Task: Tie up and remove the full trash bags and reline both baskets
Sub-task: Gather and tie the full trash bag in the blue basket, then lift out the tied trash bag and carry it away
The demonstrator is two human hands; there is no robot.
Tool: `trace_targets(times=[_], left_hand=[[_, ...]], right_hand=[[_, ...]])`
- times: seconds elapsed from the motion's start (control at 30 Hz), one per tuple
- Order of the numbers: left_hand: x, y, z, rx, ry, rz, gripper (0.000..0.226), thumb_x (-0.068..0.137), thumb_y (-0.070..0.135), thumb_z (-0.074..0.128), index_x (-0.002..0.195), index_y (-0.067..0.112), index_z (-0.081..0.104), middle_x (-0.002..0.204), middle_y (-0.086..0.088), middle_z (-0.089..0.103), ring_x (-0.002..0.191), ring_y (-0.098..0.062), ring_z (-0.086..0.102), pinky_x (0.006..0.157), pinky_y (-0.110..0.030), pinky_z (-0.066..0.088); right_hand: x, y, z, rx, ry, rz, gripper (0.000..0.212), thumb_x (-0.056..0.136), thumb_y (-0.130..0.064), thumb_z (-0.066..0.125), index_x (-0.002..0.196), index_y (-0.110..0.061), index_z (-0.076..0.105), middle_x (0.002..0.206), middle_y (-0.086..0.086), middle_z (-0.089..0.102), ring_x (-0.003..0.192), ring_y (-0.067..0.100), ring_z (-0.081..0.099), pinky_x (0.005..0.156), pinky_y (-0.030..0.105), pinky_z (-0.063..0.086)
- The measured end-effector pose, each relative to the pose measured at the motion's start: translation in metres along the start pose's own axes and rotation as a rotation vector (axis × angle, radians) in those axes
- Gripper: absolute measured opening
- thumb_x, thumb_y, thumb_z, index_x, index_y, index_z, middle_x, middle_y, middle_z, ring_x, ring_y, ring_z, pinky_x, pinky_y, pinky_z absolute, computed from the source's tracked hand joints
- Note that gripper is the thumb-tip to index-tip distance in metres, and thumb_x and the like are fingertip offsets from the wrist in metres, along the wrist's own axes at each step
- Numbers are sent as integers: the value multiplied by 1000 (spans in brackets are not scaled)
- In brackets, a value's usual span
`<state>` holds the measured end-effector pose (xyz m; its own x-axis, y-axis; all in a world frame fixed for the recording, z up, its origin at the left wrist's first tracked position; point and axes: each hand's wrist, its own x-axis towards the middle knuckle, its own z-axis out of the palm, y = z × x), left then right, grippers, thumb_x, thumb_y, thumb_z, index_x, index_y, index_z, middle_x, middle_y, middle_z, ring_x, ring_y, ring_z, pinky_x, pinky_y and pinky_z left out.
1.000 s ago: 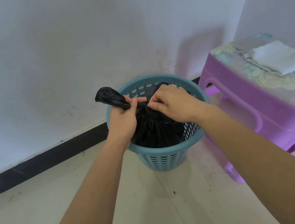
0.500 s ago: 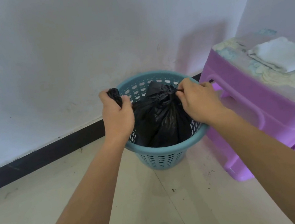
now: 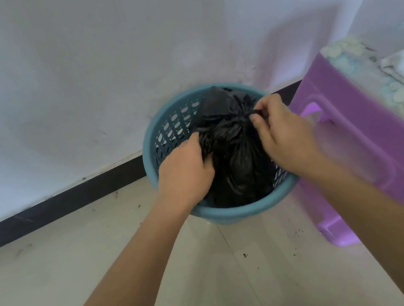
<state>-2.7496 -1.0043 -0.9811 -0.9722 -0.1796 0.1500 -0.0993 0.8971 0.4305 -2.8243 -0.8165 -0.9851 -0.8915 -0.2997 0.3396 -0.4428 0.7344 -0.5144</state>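
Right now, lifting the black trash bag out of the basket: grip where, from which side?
Probably the gathered neck of the black trash bag, from straight above: plastic bunches narrow there, and the teal basket walls in the bulging body.

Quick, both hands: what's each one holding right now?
Left hand: closed, gripping the bag on its left side.
Right hand: closed, pinching a strand at the bag's top.

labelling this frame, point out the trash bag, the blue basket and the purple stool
trash bag (image 3: 240, 162), head view, crinkled side
blue basket (image 3: 235, 214), head view, near rim
purple stool (image 3: 368, 130), head view, side panel
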Motion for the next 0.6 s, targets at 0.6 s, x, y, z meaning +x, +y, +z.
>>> trace_targets(times=[0.6], left_hand=[[16,97,-240,-459,-1,-163,16,95,11,51,108,19,47,103,-1,58,95,-20,53,78,-30,37]], right_hand=[[74,-157,-193,289,-92,-5,13,103,-30,47,108,-18,46,84,-2,58,71,14,55,66,34,46]])
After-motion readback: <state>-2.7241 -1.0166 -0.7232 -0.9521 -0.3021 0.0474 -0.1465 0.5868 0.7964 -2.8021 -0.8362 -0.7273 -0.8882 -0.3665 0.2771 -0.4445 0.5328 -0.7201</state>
